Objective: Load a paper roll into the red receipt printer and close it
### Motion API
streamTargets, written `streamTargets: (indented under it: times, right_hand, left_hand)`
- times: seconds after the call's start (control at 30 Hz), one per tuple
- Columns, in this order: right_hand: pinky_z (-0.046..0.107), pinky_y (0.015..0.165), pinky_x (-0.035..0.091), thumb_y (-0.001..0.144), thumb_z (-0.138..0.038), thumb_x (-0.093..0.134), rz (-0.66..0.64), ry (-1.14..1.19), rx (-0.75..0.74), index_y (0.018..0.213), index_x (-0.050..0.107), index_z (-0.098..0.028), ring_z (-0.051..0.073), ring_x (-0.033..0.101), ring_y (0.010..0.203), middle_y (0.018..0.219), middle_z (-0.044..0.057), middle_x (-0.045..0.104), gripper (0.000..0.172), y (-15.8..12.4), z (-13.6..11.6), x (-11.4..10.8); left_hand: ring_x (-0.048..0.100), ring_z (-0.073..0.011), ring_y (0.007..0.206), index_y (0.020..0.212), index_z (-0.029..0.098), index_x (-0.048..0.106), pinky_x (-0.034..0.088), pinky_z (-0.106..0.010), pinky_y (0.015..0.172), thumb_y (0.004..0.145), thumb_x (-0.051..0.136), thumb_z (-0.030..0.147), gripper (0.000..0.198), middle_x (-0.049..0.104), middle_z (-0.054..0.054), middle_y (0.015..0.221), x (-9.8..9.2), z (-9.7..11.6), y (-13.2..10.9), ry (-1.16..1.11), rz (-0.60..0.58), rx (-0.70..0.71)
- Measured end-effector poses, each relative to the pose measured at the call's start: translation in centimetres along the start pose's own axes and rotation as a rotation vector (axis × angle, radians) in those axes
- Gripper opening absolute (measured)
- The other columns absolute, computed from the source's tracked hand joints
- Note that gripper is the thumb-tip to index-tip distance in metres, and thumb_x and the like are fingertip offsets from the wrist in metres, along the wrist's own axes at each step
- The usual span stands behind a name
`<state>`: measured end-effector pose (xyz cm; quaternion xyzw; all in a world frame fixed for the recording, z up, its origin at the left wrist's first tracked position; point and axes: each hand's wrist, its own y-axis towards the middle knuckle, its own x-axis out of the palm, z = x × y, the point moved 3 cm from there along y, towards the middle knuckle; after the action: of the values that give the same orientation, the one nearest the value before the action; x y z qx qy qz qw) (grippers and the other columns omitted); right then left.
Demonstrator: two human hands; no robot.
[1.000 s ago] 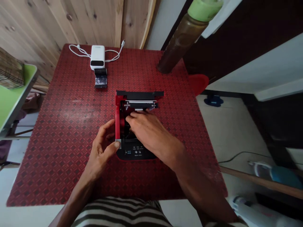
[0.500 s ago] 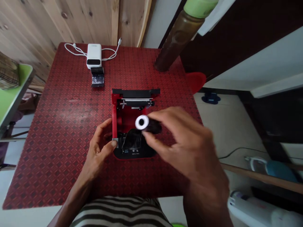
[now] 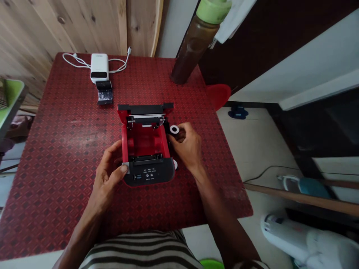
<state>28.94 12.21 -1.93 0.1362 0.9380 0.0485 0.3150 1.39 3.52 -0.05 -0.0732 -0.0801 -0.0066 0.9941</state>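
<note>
- The printer (image 3: 147, 145) is sitting on the worktop (image 3: 81, 186) directly in front of the person, its lid (image 3: 146, 109) standing raised at its far edge and baring the red bay.
- The left hand (image 3: 108, 170) is gripping the printer's near left corner, thumb on top and fingers along the outer wall, probably to keep it from sliding.
- The right hand (image 3: 187, 144) is closing thumb and fingers on a black roll (image 3: 172, 132), just outside the printer's right wall; the white core end is facing up, likely because the fingers are pinching the roll's side. Whether the roll is resting on the worktop, I cannot tell.
- A white disc (image 3: 175, 164) is peeping out by the printer's near right corner, mostly hidden and crowding that side.
- Beyond the printer to the left, a white box (image 3: 99, 67) is lying with its cable (image 3: 119, 68) and a folded black piece (image 3: 104, 95).
- Beyond the printer to the right, a bottle (image 3: 192, 48) is standing well apart from the right hand.
</note>
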Motion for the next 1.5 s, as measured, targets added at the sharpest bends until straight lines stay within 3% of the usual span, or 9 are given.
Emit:
streamTargets:
  times: [0.43, 0.67, 0.8, 0.9, 1.03, 1.13, 1.33, 1.5]
  right_hand:
    - [0.041, 0.078, 0.061, 0.085, -0.043, 0.077, -0.149, 0.091, 0.015, 0.108, 0.064, -0.028, 0.024, 0.077, 0.084, 0.103, 0.006, 0.083, 0.030, -0.9, 0.2, 0.1]
    - [0.043, 0.077, 0.064, 0.091, -0.046, 0.078, -0.132, 0.090, 0.094, 0.136, 0.068, -0.023, 0.024, 0.080, 0.089, 0.125, 0.014, 0.083, 0.051, -3.5, 1.5, -3.2]
    - [0.045, 0.085, 0.065, 0.094, -0.043, 0.075, -0.130, 0.084, 0.143, 0.134, 0.071, -0.023, 0.025, 0.081, 0.095, 0.118, 0.011, 0.083, 0.044, -4.9, 2.2, -5.0]
    - [0.042, 0.080, 0.064, 0.094, -0.036, 0.077, -0.180, 0.069, 0.129, 0.127, 0.076, -0.024, 0.023, 0.079, 0.087, 0.106, 0.007, 0.082, 0.035, -6.1, 1.6, -5.8]
    - [0.043, 0.085, 0.065, 0.086, -0.023, 0.084, -0.365, 0.023, 0.064, 0.128, 0.077, -0.027, 0.024, 0.077, 0.093, 0.115, 0.006, 0.082, 0.043, -8.3, 0.0, -4.9]
    - [0.050, 0.100, 0.066, 0.085, -0.017, 0.082, -0.309, 0.020, 0.019, 0.129, 0.072, -0.026, 0.029, 0.078, 0.113, 0.126, 0.010, 0.080, 0.046, -9.6, -0.8, -3.4]
    - [0.056, 0.113, 0.061, 0.095, -0.016, 0.071, -0.239, 0.070, -0.042, 0.119, 0.074, -0.028, 0.033, 0.074, 0.127, 0.130, 0.012, 0.080, 0.027, -9.9, -1.0, -1.9]
    - [0.051, 0.105, 0.064, 0.094, -0.019, 0.071, -0.222, 0.107, -0.016, 0.115, 0.074, -0.028, 0.030, 0.078, 0.114, 0.118, 0.009, 0.083, 0.023, -9.8, -0.8, -2.4]
  left_hand:
    - [0.076, -0.0339, 0.135, 0.158, 0.036, 0.071, 0.064, -0.045, 0.108, 0.101, 0.082, 0.050, 0.060, 0.073, -0.006, 0.159, -0.2, 0.0, 0.0, 0.018, 0.020, 0.000]
    - [0.075, -0.0335, 0.138, 0.156, 0.036, 0.072, 0.064, -0.045, 0.110, 0.102, 0.081, 0.046, 0.055, 0.074, -0.005, 0.158, 0.1, 0.2, -0.1, -0.016, 0.008, -0.010]
    - [0.073, -0.0351, 0.142, 0.157, 0.037, 0.071, 0.064, -0.048, 0.114, 0.102, 0.081, 0.045, 0.056, 0.073, -0.005, 0.160, 0.0, 0.0, -0.1, -0.014, 0.015, -0.015]
    - [0.070, -0.0356, 0.146, 0.156, 0.038, 0.071, 0.063, -0.048, 0.115, 0.102, 0.082, 0.045, 0.056, 0.071, -0.004, 0.162, -0.3, -0.4, -0.2, -0.021, 0.025, -0.026]
    - [0.067, -0.0356, 0.149, 0.156, 0.039, 0.072, 0.061, -0.048, 0.118, 0.102, 0.081, 0.047, 0.056, 0.069, -0.003, 0.165, -0.4, -0.6, -0.2, -0.023, 0.021, -0.021]
    - [0.067, -0.0350, 0.148, 0.154, 0.038, 0.074, 0.059, -0.048, 0.120, 0.102, 0.081, 0.048, 0.053, 0.070, -0.003, 0.163, -0.3, -0.5, -0.3, -0.009, 0.027, -0.011]
    - [0.069, -0.0347, 0.145, 0.155, 0.038, 0.072, 0.059, -0.049, 0.119, 0.103, 0.080, 0.049, 0.054, 0.070, -0.004, 0.163, -0.4, -0.6, -0.3, -0.001, 0.029, -0.021]
    - [0.069, -0.0345, 0.147, 0.156, 0.037, 0.071, 0.059, -0.049, 0.120, 0.103, 0.080, 0.048, 0.055, 0.070, -0.005, 0.162, -0.5, -0.7, -0.1, 0.006, 0.030, 0.006]
